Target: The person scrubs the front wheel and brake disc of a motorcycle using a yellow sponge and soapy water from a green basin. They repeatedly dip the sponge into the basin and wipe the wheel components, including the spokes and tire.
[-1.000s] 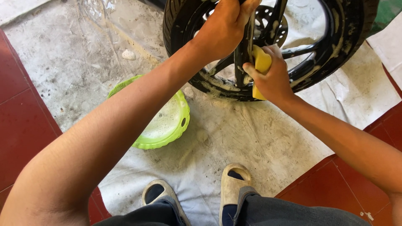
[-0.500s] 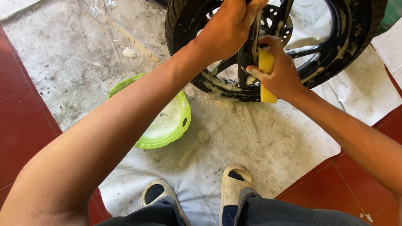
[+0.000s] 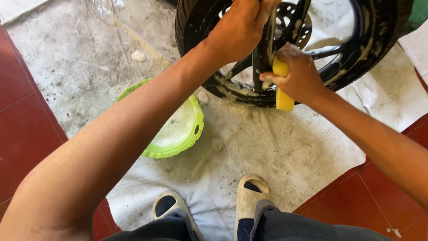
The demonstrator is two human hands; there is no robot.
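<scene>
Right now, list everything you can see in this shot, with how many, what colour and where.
black soapy motorcycle wheel: one, black with suds, upright at top centre on the cloth
yellow sponge: one, yellow, pressed against a wheel spoke, in the right hand
lime-green plastic basin: one, green with pale sudsy water inside, left of centre on the cloth
dirty white cloth: one, greyish white, spread over the floor under the wheel and basin
red floor tiles: many, dark red, left edge and lower right
beige sandals: two, beige, bottom centre on the person's feet
left hand: one, gripping the wheel at top
right hand: one, gripping the sponge
</scene>
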